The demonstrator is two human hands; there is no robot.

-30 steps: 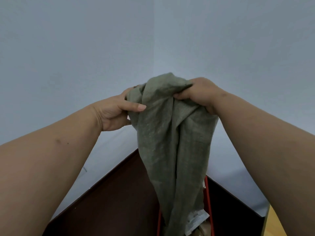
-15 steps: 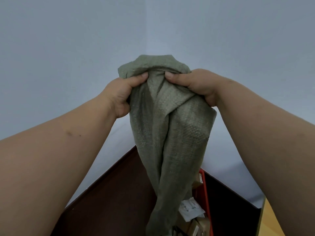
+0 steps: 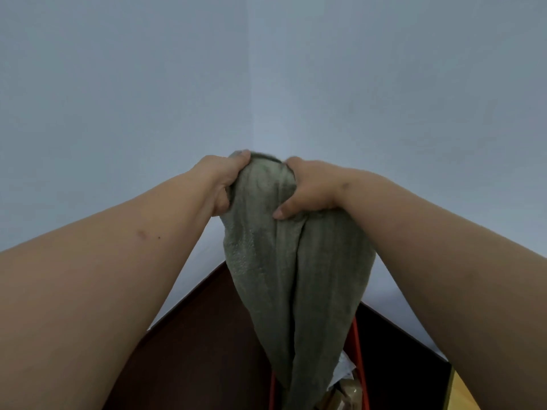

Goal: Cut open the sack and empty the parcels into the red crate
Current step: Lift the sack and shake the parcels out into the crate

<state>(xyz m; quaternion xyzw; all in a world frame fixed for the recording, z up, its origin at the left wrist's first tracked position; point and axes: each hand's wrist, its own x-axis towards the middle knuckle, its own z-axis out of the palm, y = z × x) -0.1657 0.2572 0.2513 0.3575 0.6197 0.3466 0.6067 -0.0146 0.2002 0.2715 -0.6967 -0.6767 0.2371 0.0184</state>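
- Against the frames before, both hands sit lower in the view and closer together, and more bare blue-grey wall (image 3: 266, 69) shows above them.
- The tuft of cloth that stood up above the knuckles half a second ago is now only a thin dark rim between the two hands.
- The left hand (image 3: 223, 180) grips the top of the grey-green woven fabric sack (image 3: 296, 276) from the left side, its thumb hooked over the sack's upper edge.
- The right hand (image 3: 307, 187) clamps a bunch of the same cloth from the right, fingers curled into the weave with the thumb tip pressed on a fold lower down.
- The sack looks limp and creased, with long vertical folds; it swells a little just under the hands and narrows to a twisted tail at the bottom.
- The sack hangs straight down from the two grips, held up in the air, its lower end dropping into the red plastic crate (image 3: 359, 365) at the bottom edge of the view.
- Beside the sack's tail, inside the crate's right rim, show a white labelled parcel (image 3: 344, 369) and a brown cardboard parcel (image 3: 344, 393).
- The crate stands on a dark brown floor surface (image 3: 192, 350) in the corner where the two walls meet.
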